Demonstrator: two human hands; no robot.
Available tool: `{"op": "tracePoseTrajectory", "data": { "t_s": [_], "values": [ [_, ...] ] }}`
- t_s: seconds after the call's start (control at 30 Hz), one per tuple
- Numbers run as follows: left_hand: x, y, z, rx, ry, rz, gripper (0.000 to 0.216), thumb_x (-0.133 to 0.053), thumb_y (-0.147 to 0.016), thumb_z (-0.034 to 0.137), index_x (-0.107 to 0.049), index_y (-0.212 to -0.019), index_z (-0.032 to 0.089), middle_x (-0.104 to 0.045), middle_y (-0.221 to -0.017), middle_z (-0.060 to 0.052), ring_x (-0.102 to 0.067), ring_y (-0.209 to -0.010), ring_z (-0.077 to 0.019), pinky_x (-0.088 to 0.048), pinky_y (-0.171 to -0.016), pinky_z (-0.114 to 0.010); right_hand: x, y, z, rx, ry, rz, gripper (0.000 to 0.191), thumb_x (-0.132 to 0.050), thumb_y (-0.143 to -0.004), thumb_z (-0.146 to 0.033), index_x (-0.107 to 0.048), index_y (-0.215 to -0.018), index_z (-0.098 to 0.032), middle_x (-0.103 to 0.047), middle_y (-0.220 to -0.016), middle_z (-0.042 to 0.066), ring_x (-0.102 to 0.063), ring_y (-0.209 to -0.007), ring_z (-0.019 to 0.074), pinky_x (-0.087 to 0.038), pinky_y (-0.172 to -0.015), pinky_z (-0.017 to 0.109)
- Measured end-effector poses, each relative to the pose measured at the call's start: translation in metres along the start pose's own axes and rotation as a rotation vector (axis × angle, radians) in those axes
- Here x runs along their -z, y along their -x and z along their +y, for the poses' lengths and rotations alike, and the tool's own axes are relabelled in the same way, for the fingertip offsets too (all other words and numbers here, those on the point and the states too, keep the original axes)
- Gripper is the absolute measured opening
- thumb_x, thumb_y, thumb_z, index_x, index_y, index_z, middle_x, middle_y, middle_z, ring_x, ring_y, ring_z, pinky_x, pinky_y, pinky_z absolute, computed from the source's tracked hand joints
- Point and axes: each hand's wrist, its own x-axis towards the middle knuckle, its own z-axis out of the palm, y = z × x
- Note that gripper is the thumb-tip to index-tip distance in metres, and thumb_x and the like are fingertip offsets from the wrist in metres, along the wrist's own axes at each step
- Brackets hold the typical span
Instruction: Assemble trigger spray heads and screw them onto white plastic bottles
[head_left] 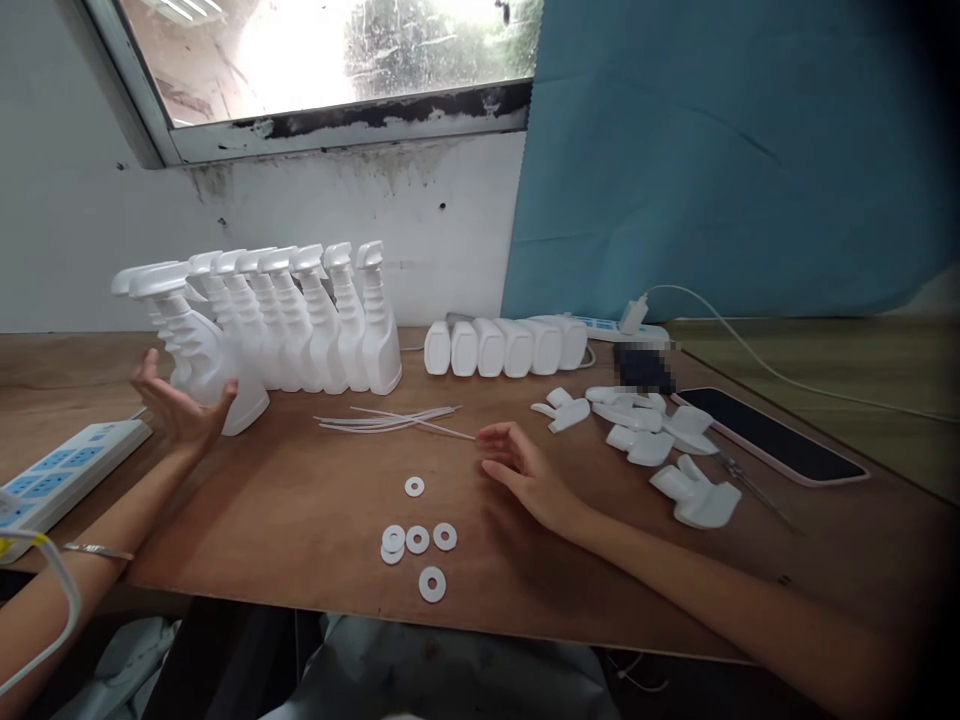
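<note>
Washers [418, 550] could be swept off the tabletop's [300, 570] front edge by reaching, a bottle [201, 352] toppled by the left hand's [184, 411] spread grip; the right hand's [531, 482] cannot be told.

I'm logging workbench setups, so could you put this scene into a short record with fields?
Left hand: at a tilted white spray bottle, fingers spread; firmness of grip unclear
Right hand: fingertips at one end of the thin tubes; pinched or not, unclear
Back left: row of standing bottles
Back middle: row of white containers, bases facing the camera
Front middle: six visible washers, two overlapping
Right side: white plastic parts, phone
Far left: power strip
</note>
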Motion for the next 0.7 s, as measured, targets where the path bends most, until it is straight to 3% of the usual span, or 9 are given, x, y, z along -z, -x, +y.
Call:
{"op": "tracePoseTrajectory", "data": {
  "t_s": [0.1, 0.17, 0.2, 0.27, 0.33, 0.37, 0.43, 0.53, 0.7],
  "values": [
    [0.014, -0.005, 0.033, -0.184, 0.069, 0.105, 0.066, -0.058, -0.068, 0.037, -0.033, -0.119, 0.003, -0.035, -0.124, -0.018, -0.034, -0.116, -0.0307, -0.029, -0.094, -0.046, 0.012, -0.007, 0.004, 0.172, 0.572, 0.059, 0.028, -0.046, -0.076, -0.017, -0.046, -0.104, -0.015, -0.049, -0.113, 0.012, -0.046, -0.107, 0.0211, -0.037, -0.094, 0.039],
    [0.021, -0.009, 0.064, -0.273, 0.117, 0.001, 0.05, -0.057, -0.07, 0.031, -0.042, -0.111, 0.008, -0.045, -0.115, -0.015, -0.04, -0.111, -0.0276, -0.03, -0.093, -0.045, 0.021, -0.011, 0.005, 0.275, 0.951, 0.114, 0.031, -0.044, -0.077, -0.015, -0.048, -0.107, -0.011, -0.043, -0.123, 0.017, -0.036, -0.118, 0.0271, -0.031, -0.097, 0.043],
    [0.024, -0.01, 0.082, -0.33, 0.156, -0.141, 0.036, -0.055, -0.073, 0.028, -0.047, -0.103, 0.011, -0.051, -0.105, -0.011, -0.045, -0.104, -0.0247, -0.033, -0.091, -0.043, 0.026, -0.013, 0.006, 0.288, 1.107, 0.158, 0.032, -0.044, -0.077, -0.015, -0.048, -0.108, -0.009, -0.039, -0.127, 0.019, -0.03, -0.122, 0.0305, -0.029, -0.098, 0.044],
    [0.028, -0.011, 0.118, -0.4, 0.303, -0.587, 0.019, -0.048, -0.079, 0.023, -0.052, -0.096, 0.015, -0.056, -0.093, -0.006, -0.05, -0.094, -0.019, -0.038, -0.085, -0.034, 0.032, -0.014, 0.008, 0.23, 1.328, 0.255, 0.037, -0.046, -0.077, -0.019, -0.047, -0.112, -0.007, -0.036, -0.129, 0.022, -0.024, -0.124, 0.0364, -0.027, -0.096, 0.048],
    [0.028, -0.01, 0.152, -0.499, 0.496, -1.113, 0.019, -0.045, -0.081, 0.021, -0.053, -0.098, 0.017, -0.056, -0.098, -0.004, -0.051, -0.092, -0.0155, -0.04, -0.081, -0.028, 0.036, -0.015, 0.011, 0.134, 1.444, 0.298, 0.039, -0.048, -0.078, -0.026, -0.048, -0.112, -0.005, -0.039, -0.126, 0.025, -0.028, -0.12, 0.0397, -0.029, -0.093, 0.05],
    [0.026, -0.008, 0.166, -0.527, 0.572, -1.317, 0.02, -0.046, -0.08, 0.02, -0.054, -0.098, 0.018, -0.056, -0.1, -0.003, -0.052, -0.089, -0.0143, -0.04, -0.079, -0.025, 0.036, -0.014, 0.012, 0.097, 1.476, 0.284, 0.037, -0.046, -0.08, -0.028, -0.05, -0.108, -0.006, -0.041, -0.123, 0.025, -0.032, -0.117, 0.0399, -0.031, -0.09, 0.05],
    [0.018, -0.002, 0.187, -0.545, 0.663, -1.606, 0.023, -0.053, -0.076, 0.025, -0.055, -0.099, 0.019, -0.058, -0.093, -0.002, -0.054, -0.081, -0.0133, -0.042, -0.068, -0.022, 0.036, -0.013, 0.013, 0.058, 1.498, 0.223, 0.03, -0.041, -0.083, -0.029, -0.055, -0.098, -0.008, -0.048, -0.115, 0.022, -0.04, -0.109, 0.0375, -0.036, -0.083, 0.047],
    [0.001, 0.009, 0.199, -0.54, 0.707, -1.763, 0.029, -0.063, -0.069, 0.033, -0.058, -0.094, 0.018, -0.058, -0.082, -0.001, -0.053, -0.072, -0.0133, -0.04, -0.06, -0.021, 0.031, -0.011, 0.01, 0.098, 1.459, 0.157, 0.024, -0.038, -0.084, -0.027, -0.056, -0.09, -0.012, -0.054, -0.103, 0.016, -0.047, -0.098, 0.0305, -0.042, -0.071, 0.037],
    [-0.015, 0.026, 0.191, -0.385, 0.784, -1.771, 0.028, -0.067, -0.066, 0.037, -0.057, -0.081, 0.015, -0.054, -0.07, 0.001, -0.048, -0.063, -0.0111, -0.036, -0.054, -0.02, 0.016, -0.002, 0.002, 0.341, 1.248, 0.15, 0.011, -0.037, -0.084, -0.018, -0.048, -0.082, -0.017, -0.055, -0.088, 0.01, -0.05, -0.08, 0.0219, -0.043, -0.059, 0.03]
  ]
}}
